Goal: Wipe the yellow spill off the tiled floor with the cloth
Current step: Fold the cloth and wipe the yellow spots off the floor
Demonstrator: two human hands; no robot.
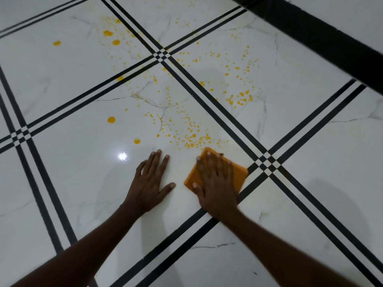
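Pressing flat on the glossy tiled floor (72,183), the left hand (150,183) lies open, fingers spread, palm down and holding nothing. A bright glint of light shines on the tile just left of it. Just beside it, to the right, the right hand (215,183) lies open too, palm down on the cloth (240,175), fingers splayed across the top rather than curled around it. The cloth is orange, folded into a flat, roughly square pad with soft rounded corners, and it touches the floor near a crossing of black double stripes (266,164). The yellow spill (192,137) begins just beyond the cloth's far edge as dense fine specks, then scatters away from both hands as round drops and larger blobs over several tiles. The tiles are white with faint grey marble veins. A broad black band (331,44) runs along the far right.
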